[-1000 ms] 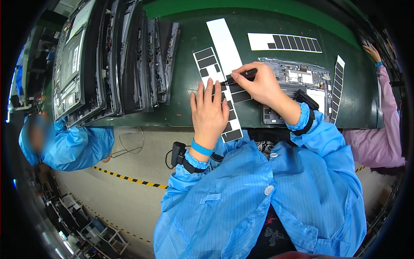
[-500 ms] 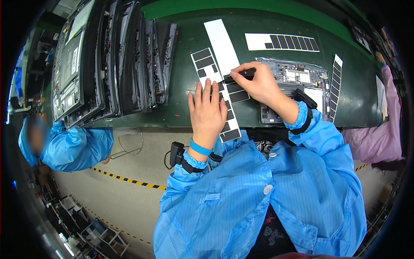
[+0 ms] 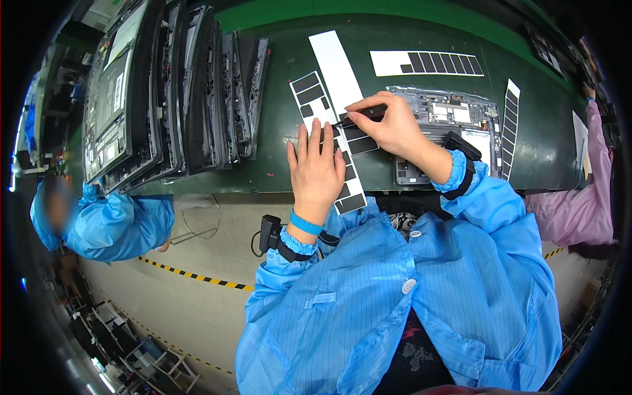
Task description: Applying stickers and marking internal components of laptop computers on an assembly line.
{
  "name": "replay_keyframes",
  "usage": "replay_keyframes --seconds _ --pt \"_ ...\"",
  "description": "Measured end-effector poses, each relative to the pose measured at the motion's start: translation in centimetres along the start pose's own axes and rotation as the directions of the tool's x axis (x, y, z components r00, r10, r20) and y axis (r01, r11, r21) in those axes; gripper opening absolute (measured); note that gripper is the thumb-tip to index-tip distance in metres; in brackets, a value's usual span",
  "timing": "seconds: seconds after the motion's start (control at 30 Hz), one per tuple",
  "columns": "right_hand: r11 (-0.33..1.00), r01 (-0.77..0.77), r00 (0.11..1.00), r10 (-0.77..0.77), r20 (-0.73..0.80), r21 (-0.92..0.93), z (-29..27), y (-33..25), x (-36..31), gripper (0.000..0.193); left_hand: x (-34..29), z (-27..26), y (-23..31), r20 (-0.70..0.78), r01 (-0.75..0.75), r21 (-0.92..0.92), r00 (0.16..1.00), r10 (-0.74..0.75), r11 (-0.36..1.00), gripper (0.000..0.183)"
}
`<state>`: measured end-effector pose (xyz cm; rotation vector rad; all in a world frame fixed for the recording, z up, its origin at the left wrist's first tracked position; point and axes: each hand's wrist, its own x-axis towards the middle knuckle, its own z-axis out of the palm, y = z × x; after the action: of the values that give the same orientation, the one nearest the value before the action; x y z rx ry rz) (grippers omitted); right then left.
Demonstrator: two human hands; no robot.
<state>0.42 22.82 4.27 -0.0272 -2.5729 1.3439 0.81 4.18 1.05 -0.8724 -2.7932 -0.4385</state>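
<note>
My left hand (image 3: 316, 161) lies flat, fingers outstretched, on a long white sheet (image 3: 307, 123) carrying black stickers of different sizes. Between the finger and thumb of my right hand (image 3: 388, 124) is a slim, pointed black tool that looks like tweezers (image 3: 362, 116). Its tip touches or hovers at the sheet, just by my left fingertips; I cannot tell which. A blank white strip (image 3: 334, 66) lies beyond my hands. Behind my right wrist, an opened laptop base (image 3: 454, 108) shows its inner parts, partly covered by my arm.
Several laptop bases (image 3: 118, 99) stand upright in a row on the left of the green table (image 3: 289, 56). Two more sticker sheets lie there, one at the back (image 3: 428, 63) and one at the right (image 3: 510, 128). People sit on both sides, in blue (image 3: 122, 224) and pink (image 3: 569, 204) sleeves.
Very little differs. The view has shifted slightly, and my right hand with the tweezers has moved a touch to the left. My left hand stays flat on the sheet.
</note>
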Motion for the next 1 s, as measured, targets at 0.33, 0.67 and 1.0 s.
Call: replay_keyframes --seconds 0.33,0.67,1.0 --pt "0.811 -0.102 0.983 0.172 -0.068 0.576 -7.4 -0.3 -2.1 0.018 2.5 -1.7 -0.9 0.038 0.006 0.140 0.999 -0.012 0.990 0.041" --pt "0.668 -0.332 0.854 0.512 -0.089 0.666 -14.7 5.3 -5.1 0.032 5.4 -2.6 10.0 0.100 -0.235 -0.562 0.933 0.347 0.793 0.037" --pt "0.622 -0.450 0.859 0.497 0.121 0.640 -14.5 6.0 -4.7 0.028 4.8 -0.1 11.6 0.233 -0.314 -0.411 0.871 0.432 0.856 0.052"
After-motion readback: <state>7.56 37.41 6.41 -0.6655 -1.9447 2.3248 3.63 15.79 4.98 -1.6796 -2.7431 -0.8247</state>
